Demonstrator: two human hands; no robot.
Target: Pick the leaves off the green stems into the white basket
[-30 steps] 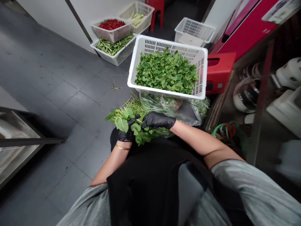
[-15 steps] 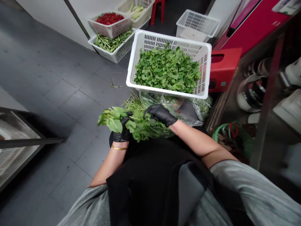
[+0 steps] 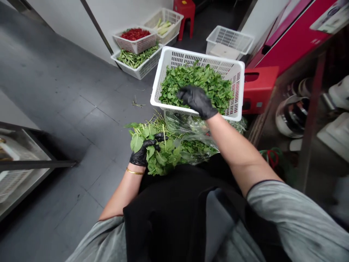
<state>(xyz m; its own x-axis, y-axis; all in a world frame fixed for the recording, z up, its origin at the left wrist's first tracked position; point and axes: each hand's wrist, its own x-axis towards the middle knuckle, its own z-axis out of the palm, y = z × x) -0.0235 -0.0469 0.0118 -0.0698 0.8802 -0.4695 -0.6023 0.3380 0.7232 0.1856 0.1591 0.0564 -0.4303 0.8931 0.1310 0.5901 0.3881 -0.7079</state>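
My left hand [image 3: 141, 153], in a black glove, is closed around a bunch of leafy green stems [image 3: 163, 156] low in front of my apron. Leaves stick out on both sides of the fingers. My right hand [image 3: 198, 101], gloved too, is over the front part of a white slotted basket [image 3: 201, 56]. Its fingertips are smeared by motion, so their grip does not show. A heap of loose green leaves [image 3: 215, 83] fills the basket's bottom. Between the basket and my left hand lie thin bare stems [image 3: 157, 123] and clear plastic bags [image 3: 188, 123] with greens in them.
A red stool [image 3: 259, 87] stands right of the basket. Farther off are baskets of red chillies [image 3: 135, 34], green beans [image 3: 135, 58] and pale stalks [image 3: 163, 27], plus another white basket [image 3: 230, 38]. Metal shelving [image 3: 311, 127] lines the right; a rack [image 3: 35, 163] is at left.
My right hand has moved from the bunch up and forward to the basket. The left hand keeps the bunch, its fingers slightly shifted. The view has tilted a little.
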